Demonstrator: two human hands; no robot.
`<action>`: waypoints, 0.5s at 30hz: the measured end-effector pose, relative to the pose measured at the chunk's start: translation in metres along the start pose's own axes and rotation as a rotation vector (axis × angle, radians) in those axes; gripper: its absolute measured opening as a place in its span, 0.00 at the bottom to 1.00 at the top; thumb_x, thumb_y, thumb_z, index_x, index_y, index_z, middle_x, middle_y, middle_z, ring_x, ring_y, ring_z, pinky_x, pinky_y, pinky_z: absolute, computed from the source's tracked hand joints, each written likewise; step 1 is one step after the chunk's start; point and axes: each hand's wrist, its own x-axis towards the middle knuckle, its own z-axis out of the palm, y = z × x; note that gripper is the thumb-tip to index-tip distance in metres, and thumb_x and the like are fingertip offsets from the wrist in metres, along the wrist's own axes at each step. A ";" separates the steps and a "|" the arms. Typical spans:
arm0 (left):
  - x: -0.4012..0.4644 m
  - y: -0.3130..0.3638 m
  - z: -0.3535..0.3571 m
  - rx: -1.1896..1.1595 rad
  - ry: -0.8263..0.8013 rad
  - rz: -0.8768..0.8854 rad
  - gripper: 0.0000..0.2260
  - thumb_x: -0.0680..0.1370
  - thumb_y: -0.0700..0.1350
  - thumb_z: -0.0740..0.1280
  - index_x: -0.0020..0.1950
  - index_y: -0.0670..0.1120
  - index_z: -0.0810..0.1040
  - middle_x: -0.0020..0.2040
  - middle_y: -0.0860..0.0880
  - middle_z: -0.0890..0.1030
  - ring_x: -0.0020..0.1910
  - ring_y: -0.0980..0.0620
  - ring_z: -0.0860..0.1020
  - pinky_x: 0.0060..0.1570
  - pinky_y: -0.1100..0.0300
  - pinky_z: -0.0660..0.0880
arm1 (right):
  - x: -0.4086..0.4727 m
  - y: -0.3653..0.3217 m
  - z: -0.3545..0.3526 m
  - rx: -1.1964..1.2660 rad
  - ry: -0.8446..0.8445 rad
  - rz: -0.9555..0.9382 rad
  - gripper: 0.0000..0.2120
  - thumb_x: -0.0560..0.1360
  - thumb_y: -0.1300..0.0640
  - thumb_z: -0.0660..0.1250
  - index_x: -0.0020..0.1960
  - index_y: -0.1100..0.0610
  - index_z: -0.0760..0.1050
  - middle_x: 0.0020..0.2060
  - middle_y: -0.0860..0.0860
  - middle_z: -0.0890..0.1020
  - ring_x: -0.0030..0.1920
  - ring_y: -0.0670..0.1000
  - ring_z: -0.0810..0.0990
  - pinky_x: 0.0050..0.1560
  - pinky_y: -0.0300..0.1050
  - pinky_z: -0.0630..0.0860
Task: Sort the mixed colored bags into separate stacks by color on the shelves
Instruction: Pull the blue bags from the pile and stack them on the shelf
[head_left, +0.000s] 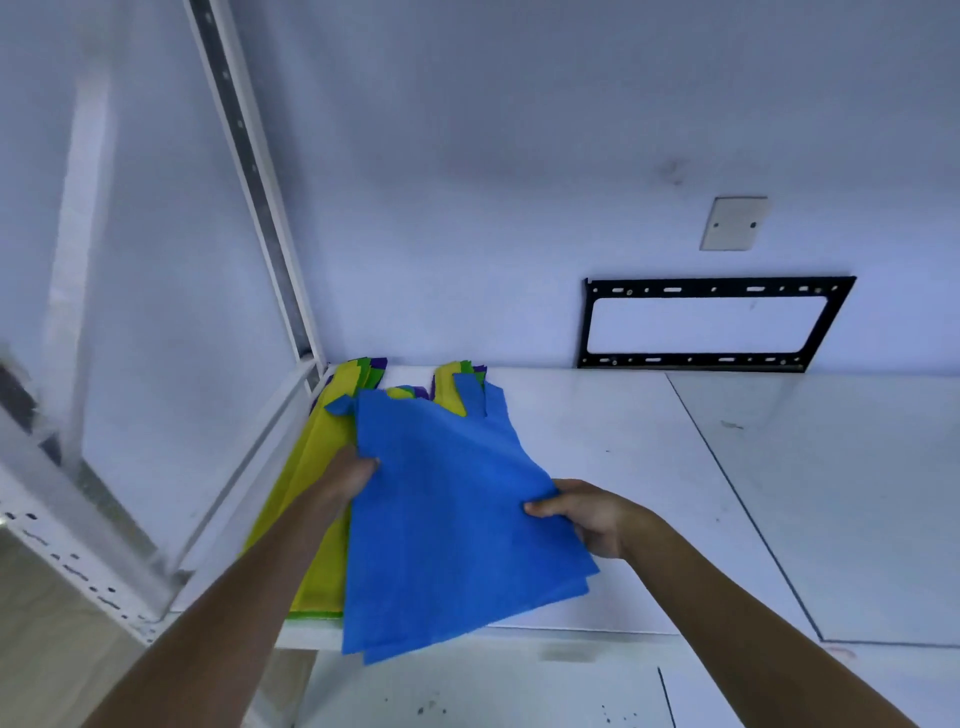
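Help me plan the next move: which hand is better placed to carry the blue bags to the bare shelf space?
Probably the right hand. It pinches the blue bags on the side facing the bare shelf; the left hand sits over the yellow pile.

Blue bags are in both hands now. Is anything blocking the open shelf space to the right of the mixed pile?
Nothing visible does. The left hand and right hand pinch the blue fabric bags over the yellow-topped mixed pile; the white shelf board to its right lies bare.

Shelf (597, 441) surface right of the mixed bag stack (317, 467) lies open; upright post (260, 171) bounds the left side.
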 end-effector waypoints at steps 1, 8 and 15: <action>-0.003 0.008 0.008 -0.051 -0.012 -0.004 0.15 0.81 0.39 0.59 0.67 0.39 0.72 0.59 0.44 0.77 0.60 0.39 0.76 0.59 0.45 0.75 | -0.006 -0.002 -0.011 -0.022 -0.009 0.001 0.18 0.75 0.62 0.68 0.64 0.61 0.75 0.58 0.55 0.82 0.55 0.55 0.82 0.49 0.46 0.81; -0.027 0.076 0.056 -0.214 -0.070 -0.016 0.10 0.80 0.34 0.56 0.59 0.37 0.73 0.56 0.43 0.77 0.50 0.45 0.76 0.47 0.53 0.73 | -0.050 -0.042 -0.093 -0.025 0.029 -0.072 0.12 0.79 0.60 0.62 0.61 0.59 0.76 0.50 0.54 0.85 0.43 0.49 0.85 0.38 0.38 0.81; -0.034 0.185 0.104 -0.341 -0.216 -0.043 0.07 0.81 0.34 0.54 0.50 0.37 0.71 0.37 0.42 0.79 0.33 0.46 0.78 0.32 0.55 0.75 | -0.088 -0.123 -0.153 0.073 0.162 -0.246 0.06 0.80 0.62 0.60 0.54 0.61 0.74 0.33 0.50 0.84 0.29 0.43 0.82 0.28 0.33 0.78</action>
